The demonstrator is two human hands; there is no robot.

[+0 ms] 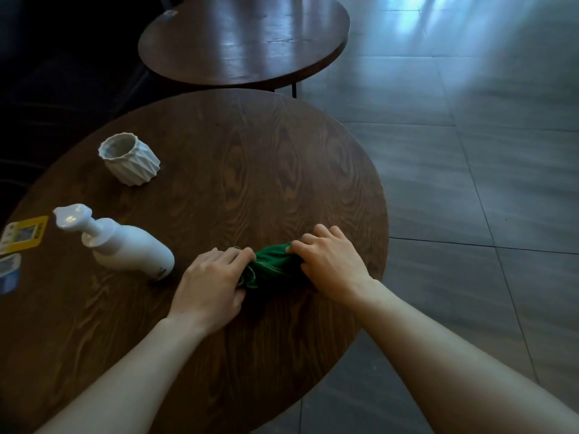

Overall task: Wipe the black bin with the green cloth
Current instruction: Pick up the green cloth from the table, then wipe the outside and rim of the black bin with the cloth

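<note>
A bunched green cloth (272, 267) lies on the round wooden table (238, 170), near its right front. My left hand (210, 286) grips the cloth's left end with curled fingers. My right hand (329, 261) grips its right end, fingers curled over the fabric. Most of the cloth is hidden between and under the two hands. No black bin is in view.
A white pump bottle (125, 245) stands left of my left hand. A white faceted cup (130, 162) sits further back on the left. Cards or stickers (23, 234) lie at the table's left edge. A second round table (244, 42) stands behind; grey tiled floor (470, 183) to the right.
</note>
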